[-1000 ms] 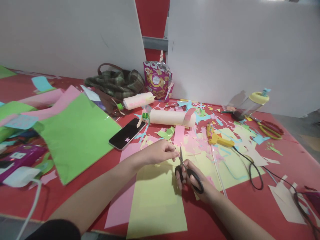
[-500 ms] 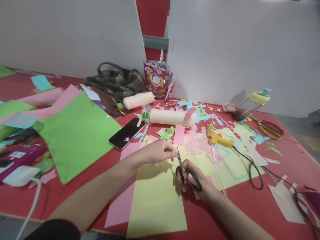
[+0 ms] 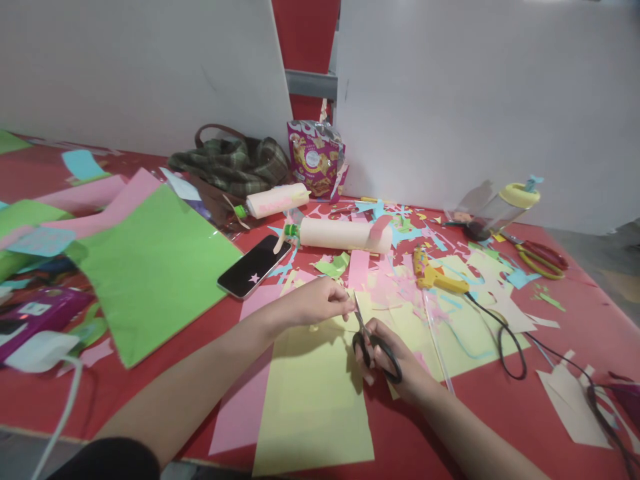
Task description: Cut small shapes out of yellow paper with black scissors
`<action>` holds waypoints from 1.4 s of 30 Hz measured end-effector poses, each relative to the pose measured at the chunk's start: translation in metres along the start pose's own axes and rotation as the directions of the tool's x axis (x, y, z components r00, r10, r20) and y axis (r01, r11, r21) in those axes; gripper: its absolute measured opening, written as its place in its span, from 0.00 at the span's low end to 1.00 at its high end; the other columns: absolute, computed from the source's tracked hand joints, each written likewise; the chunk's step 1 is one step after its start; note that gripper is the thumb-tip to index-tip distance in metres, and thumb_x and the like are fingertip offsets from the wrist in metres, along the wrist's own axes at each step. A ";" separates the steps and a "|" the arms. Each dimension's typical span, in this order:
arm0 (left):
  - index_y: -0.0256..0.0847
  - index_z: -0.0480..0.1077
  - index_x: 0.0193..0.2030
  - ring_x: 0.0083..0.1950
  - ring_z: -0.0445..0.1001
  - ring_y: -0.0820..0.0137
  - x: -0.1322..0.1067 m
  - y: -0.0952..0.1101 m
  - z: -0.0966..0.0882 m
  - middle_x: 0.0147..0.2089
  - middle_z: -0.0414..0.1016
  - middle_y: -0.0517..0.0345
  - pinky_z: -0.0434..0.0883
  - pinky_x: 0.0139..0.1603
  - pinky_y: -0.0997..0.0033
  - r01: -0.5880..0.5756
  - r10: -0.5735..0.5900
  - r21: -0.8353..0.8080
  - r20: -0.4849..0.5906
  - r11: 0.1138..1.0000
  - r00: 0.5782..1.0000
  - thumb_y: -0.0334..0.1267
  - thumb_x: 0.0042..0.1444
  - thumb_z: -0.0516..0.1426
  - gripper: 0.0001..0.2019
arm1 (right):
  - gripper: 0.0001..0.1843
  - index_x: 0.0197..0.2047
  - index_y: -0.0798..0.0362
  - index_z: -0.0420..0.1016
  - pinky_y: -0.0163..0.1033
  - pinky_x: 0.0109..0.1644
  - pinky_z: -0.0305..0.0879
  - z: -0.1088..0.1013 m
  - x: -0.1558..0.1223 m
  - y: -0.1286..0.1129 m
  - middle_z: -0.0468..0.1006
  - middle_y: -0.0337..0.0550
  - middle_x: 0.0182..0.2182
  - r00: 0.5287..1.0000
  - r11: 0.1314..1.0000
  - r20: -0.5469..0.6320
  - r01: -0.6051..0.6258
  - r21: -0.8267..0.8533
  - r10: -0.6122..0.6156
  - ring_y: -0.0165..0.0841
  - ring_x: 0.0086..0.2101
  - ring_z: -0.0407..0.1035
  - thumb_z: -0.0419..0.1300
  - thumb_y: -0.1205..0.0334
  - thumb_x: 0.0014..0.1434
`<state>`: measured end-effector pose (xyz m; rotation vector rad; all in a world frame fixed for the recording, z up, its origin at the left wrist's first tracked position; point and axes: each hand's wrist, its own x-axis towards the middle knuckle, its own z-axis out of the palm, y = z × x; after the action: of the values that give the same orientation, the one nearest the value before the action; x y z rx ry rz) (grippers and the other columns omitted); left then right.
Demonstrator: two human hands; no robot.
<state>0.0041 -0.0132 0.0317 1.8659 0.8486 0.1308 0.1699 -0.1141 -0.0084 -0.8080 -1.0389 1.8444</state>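
Note:
My right hand (image 3: 387, 357) grips black-handled scissors (image 3: 361, 319), fingers in the loops, blades pointing up and away. Just left of the blade tips, my left hand (image 3: 323, 301) is closed in a pinch; whatever lies between its fingertips is too small to make out. Both hands are above a pale yellow sheet (image 3: 315, 413), which overlaps a pink sheet (image 3: 237, 407) on the red table (image 3: 400, 440). Beyond my left hand lies a phone (image 3: 253, 270) with a small pink star (image 3: 255, 278) on its screen.
Two paper-wrapped bottles (image 3: 340, 235) lie behind my hands. Right of them are a yellow glue gun (image 3: 435, 279) with a black cord, paper scraps and red-yellow scissors (image 3: 540, 259). A large green sheet (image 3: 155, 273) covers the left. A snack bag (image 3: 316, 160) stands at the back.
The scissors in my right hand have shifted very slightly, with their handles a little closer together. My left hand stays almost still.

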 end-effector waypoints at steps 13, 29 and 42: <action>0.35 0.66 0.23 0.18 0.52 0.79 0.000 0.000 0.002 0.17 0.53 0.65 0.51 0.19 0.78 0.005 -0.005 -0.041 0.014 0.999 1.000 0.50 0.50 0.47 0.19 | 0.18 0.29 0.52 0.54 0.33 0.25 0.55 0.002 0.000 -0.001 0.64 0.38 0.26 1.000 1.000 0.007 -0.010 0.029 0.010 0.25 0.21 0.59 0.57 0.49 0.47; 0.35 0.60 0.20 0.19 0.48 0.80 0.001 0.008 0.005 0.18 0.48 0.66 0.46 0.19 0.77 -0.046 0.047 -0.058 0.005 0.997 0.999 0.44 0.51 0.47 0.16 | 0.16 0.30 0.53 0.55 0.33 0.25 0.55 0.001 0.000 0.000 0.64 0.39 0.28 0.999 0.999 0.028 0.027 0.020 -0.027 0.25 0.23 0.61 0.55 0.51 0.49; 0.35 0.63 0.21 0.20 0.49 0.79 0.005 0.007 0.023 0.18 0.49 0.67 0.48 0.21 0.78 -0.055 0.029 -0.210 -0.126 0.976 0.992 0.43 0.51 0.47 0.15 | 0.12 0.34 0.52 0.58 0.34 0.26 0.54 0.000 -0.001 0.005 0.66 0.39 0.26 0.997 0.998 -0.046 0.062 0.002 -0.062 0.27 0.24 0.62 0.51 0.52 0.54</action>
<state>0.0213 -0.0293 0.0253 1.6868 0.8438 0.3526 0.1686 -0.1163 -0.0124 -0.8039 -1.0210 1.7670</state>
